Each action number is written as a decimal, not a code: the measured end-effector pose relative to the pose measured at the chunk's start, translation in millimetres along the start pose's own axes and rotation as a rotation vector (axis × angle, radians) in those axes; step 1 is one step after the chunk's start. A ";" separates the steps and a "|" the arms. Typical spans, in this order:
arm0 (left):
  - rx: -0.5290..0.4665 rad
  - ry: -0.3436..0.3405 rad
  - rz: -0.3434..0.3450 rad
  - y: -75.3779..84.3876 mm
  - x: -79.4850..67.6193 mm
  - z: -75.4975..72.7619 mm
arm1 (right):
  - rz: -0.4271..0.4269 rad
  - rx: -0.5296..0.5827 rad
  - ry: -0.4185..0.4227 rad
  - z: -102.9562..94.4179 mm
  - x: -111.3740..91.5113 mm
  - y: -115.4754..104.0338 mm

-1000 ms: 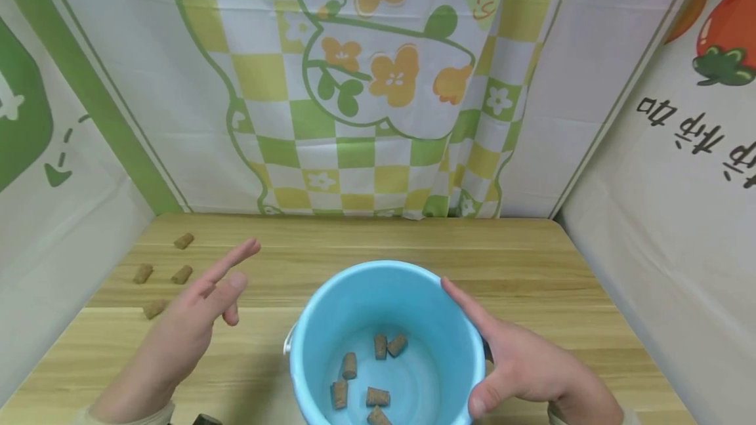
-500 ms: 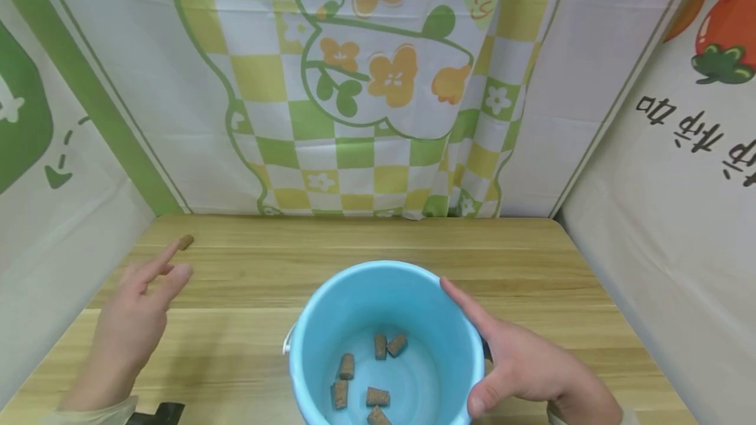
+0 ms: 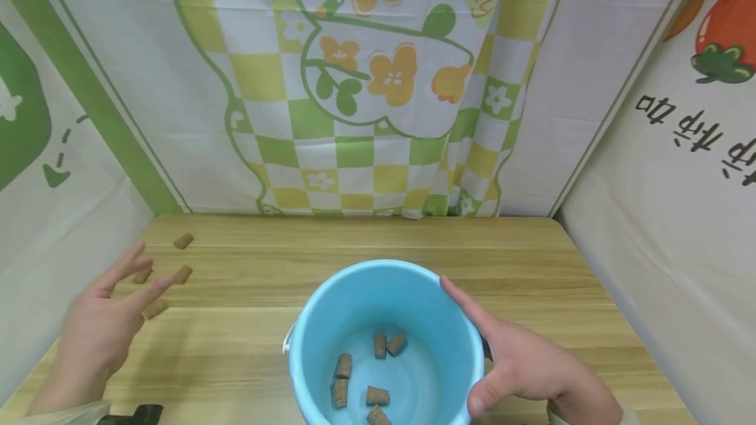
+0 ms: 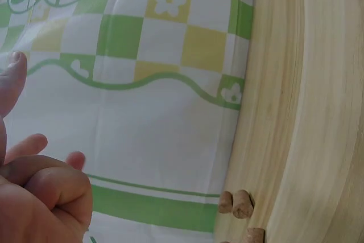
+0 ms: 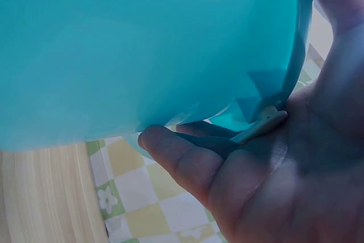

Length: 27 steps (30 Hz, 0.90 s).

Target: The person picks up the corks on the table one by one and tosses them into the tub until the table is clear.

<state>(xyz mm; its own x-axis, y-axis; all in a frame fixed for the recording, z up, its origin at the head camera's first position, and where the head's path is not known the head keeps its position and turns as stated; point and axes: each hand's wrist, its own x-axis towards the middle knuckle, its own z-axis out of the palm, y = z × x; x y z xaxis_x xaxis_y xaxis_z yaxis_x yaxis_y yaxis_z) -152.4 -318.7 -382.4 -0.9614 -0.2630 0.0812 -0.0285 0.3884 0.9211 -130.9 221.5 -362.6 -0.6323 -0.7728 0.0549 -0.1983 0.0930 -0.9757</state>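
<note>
My left hand (image 3: pixel 97 326) hovers at the left of the table, thumb and forefinger spread apart, with nothing between them. Around and beyond its fingers lie several brown cork stoppers (image 3: pixel 183 241), partly covered by the hand in the head view. In the left wrist view, other fingers of this hand (image 4: pixel 45 197) are bent, and a few corks (image 4: pixel 243 204) show at lower right. My right hand (image 3: pixel 525 359) grips the light-blue bucket (image 3: pixel 304 326) by its right side, thumb at the rim and fingers along the outer wall (image 5: pixel 142 55). Several corks (image 3: pixel 377 396) lie on the bucket's bottom.
The wooden table (image 3: pixel 254 333) ends at a hanging printed cloth (image 3: pixel 354 149) at the back. White cloth walls (image 3: pixel 650 235) stand at both sides. A white handle joint (image 3: pixel 287 340) juts from the bucket's left side.
My left hand has moved left, away from the bucket, to the loose corks. One cork inside the bucket has shifted slightly. The right hand and the bucket stay in place.
</note>
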 end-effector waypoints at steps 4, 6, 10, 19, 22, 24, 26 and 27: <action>-0.144 0.017 -0.034 -5.8 3.4 -8.0 | -0.015 -0.004 -0.006 -0.1 0.5 0.4; -0.194 0.013 -0.057 -10.0 4.6 -12.7 | -0.014 0.003 -0.006 0.1 0.7 0.6; -0.393 -0.040 -0.070 -24.4 9.5 -20.7 | -0.015 0.016 -0.012 -0.5 0.8 0.4; -0.697 -0.243 -0.039 -70.3 19.5 -31.7 | -0.015 0.007 -0.007 -0.2 1.7 -1.0; -0.634 -0.240 -0.086 -80.4 19.9 -34.0 | -0.008 0.028 -0.013 0.0 1.6 -0.9; -0.590 -0.249 -0.113 -86.1 20.2 -35.8 | 0.000 0.041 -0.012 0.4 1.5 -0.7; -0.565 -0.265 -0.124 -91.5 21.0 -37.0 | 0.005 0.061 -0.016 0.4 1.5 -0.4; -0.555 -0.278 -0.130 -93.8 21.7 -37.6 | 0.007 0.065 -0.015 0.3 1.4 -0.3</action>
<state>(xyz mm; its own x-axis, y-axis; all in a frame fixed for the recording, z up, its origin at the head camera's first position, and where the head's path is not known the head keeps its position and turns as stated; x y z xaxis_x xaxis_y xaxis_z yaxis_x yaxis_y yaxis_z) -160.3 -394.1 -452.8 -0.9969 -0.0091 -0.0780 -0.0754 -0.1667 0.9831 -131.5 220.3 -362.3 -0.6225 -0.7814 0.0450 -0.1446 0.0583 -0.9878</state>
